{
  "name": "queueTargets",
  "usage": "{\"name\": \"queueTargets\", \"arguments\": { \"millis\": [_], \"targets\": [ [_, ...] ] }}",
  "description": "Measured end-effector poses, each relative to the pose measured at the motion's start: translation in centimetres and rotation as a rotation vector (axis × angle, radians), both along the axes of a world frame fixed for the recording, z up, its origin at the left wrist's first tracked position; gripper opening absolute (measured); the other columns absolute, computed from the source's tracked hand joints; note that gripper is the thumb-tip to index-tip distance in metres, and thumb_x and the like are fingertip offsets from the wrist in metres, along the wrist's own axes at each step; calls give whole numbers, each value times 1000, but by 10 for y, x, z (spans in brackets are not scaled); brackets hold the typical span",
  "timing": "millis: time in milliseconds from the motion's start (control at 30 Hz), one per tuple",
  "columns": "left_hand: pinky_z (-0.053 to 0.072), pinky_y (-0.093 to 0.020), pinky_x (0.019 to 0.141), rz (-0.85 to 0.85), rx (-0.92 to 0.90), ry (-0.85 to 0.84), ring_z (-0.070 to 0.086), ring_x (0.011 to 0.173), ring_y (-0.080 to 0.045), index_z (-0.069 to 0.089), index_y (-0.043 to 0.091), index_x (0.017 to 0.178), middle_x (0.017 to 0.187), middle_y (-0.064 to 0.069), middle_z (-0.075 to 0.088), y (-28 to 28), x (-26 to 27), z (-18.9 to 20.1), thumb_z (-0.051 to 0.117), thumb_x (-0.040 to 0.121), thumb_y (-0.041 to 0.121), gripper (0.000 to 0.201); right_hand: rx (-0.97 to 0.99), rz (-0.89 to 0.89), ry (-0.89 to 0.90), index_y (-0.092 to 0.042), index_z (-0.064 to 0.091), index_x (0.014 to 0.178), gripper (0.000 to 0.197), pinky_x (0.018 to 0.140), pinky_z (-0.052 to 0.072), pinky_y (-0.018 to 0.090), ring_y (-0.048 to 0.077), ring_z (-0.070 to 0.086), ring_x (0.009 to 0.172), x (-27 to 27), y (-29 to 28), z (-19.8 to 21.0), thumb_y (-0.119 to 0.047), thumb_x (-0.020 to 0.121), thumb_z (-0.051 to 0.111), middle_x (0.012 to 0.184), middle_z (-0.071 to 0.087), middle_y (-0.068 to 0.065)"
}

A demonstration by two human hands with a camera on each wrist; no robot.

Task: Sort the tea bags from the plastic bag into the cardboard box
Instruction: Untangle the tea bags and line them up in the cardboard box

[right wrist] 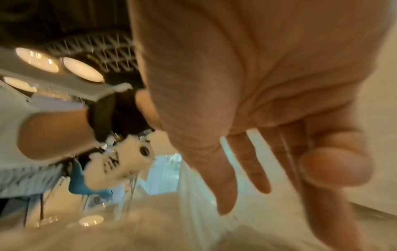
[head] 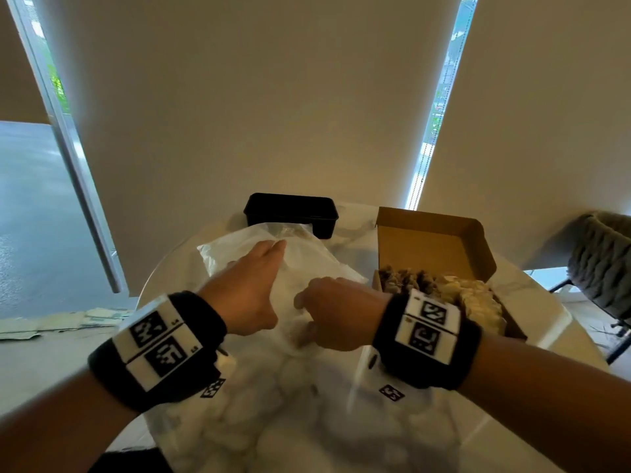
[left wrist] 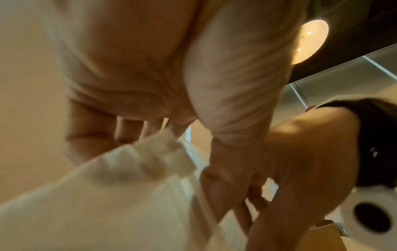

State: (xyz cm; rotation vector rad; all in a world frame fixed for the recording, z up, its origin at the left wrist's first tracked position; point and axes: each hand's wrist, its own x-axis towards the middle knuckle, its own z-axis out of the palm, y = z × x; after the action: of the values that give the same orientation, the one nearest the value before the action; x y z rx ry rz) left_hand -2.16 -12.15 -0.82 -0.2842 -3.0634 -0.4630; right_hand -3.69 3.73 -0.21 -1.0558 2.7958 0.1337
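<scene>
A translucent plastic bag (head: 321,261) lies across the round table, and pale tea bags (head: 290,387) show through its near end. My left hand (head: 269,257) reaches forward with straight fingers lying on the bag's upper side; in the left wrist view the bag (left wrist: 107,195) bulges up against the fingers (left wrist: 131,129). My right hand (head: 317,312) is bent down at the bag's middle. In the right wrist view its fingers (right wrist: 247,161) hang straight and loose with nothing between them. The open cardboard box (head: 426,233) stands to the right, with tea bags (head: 461,295) packed in rows inside.
A black rectangular box (head: 290,213) stands behind the bag at the table's far edge. The white marble table (head: 532,302) ends just past the cardboard box. A grey woven chair (head: 601,261) is at the far right. Closed blinds hang close behind the table.
</scene>
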Motion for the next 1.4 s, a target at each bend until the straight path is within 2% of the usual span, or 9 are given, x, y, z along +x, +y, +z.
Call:
{"name": "queueTargets", "arguments": {
  "millis": [133, 267, 433, 700, 833, 900, 1100, 1267, 1400],
  "targets": [
    [34, -38, 110, 27, -30, -12, 28, 139, -28, -4, 18, 151, 158, 3, 3, 12, 2, 1, 70, 78, 16, 104, 161, -123, 33, -13, 54, 127, 55, 75, 38, 29, 25, 57, 106, -25, -13, -19, -51, 88, 59, 120, 58, 7],
    [35, -39, 110, 10, -24, -28, 28, 139, -28, -3, 18, 151, 158, 3, 3, 17, 3, -2, 70, 78, 16, 103, 154, -160, -119, -18, 60, 119, 44, 66, 38, 24, 12, 54, 65, -32, -14, -28, -49, 89, 54, 101, 64, 2],
    [35, -40, 109, 6, -2, -42, 31, 137, -31, -3, 18, 151, 157, 2, 7, 19, 0, -4, 71, 78, 19, 104, 66, -122, -135, -18, 55, 121, 45, 79, 41, 30, 23, 58, 100, -29, -10, -34, -42, 84, 62, 112, 62, 4],
    [33, -37, 111, 5, -23, -56, 27, 140, -26, -5, 21, 151, 158, 6, 5, 12, -4, -7, 73, 76, 19, 108, -83, -74, -171, -23, 55, 127, 44, 91, 48, 36, 26, 57, 106, -20, 3, -33, -26, 84, 66, 118, 61, 5],
    [32, -31, 110, -8, -15, -57, 30, 137, -17, 26, 37, 145, 156, 14, 13, 1, -1, -7, 76, 74, 29, 86, -351, -57, -181, -22, 60, 121, 38, 85, 52, 35, 19, 60, 92, -9, 20, -16, -20, 84, 68, 107, 66, 2],
    [32, -27, 106, -40, 13, -21, 33, 131, -8, 52, 48, 116, 146, 21, 29, -1, 0, -1, 77, 71, 42, 52, -488, -58, -201, -25, 60, 120, 39, 81, 55, 30, 13, 61, 85, -6, 38, -3, -25, 83, 71, 104, 66, -2],
    [50, -22, 79, -71, 862, 154, 63, 96, -6, 72, 33, 89, 99, 14, 70, 42, -9, 18, 69, 68, 58, 32, -970, -147, -183, -34, 63, 109, 30, 77, 55, 17, 4, 66, 84, -10, 99, 27, -30, 80, 73, 93, 70, -10],
    [55, -45, 84, -98, 1480, -471, 66, 104, -27, 65, 28, 116, 112, -6, 70, 125, -27, 0, 47, 78, 61, 53, -1027, -208, -115, -35, 63, 104, 25, 73, 58, 24, 4, 67, 82, -24, 119, 24, -35, 80, 72, 92, 70, -11],
    [53, -31, 65, -44, 1581, -498, 69, 79, -16, 60, 21, 120, 95, -5, 73, 161, -42, -13, 45, 92, 47, 42, -915, -272, -67, -40, 60, 110, 33, 77, 52, 21, -1, 60, 90, -27, 131, 18, -47, 78, 68, 99, 62, -23]
  ]
}}
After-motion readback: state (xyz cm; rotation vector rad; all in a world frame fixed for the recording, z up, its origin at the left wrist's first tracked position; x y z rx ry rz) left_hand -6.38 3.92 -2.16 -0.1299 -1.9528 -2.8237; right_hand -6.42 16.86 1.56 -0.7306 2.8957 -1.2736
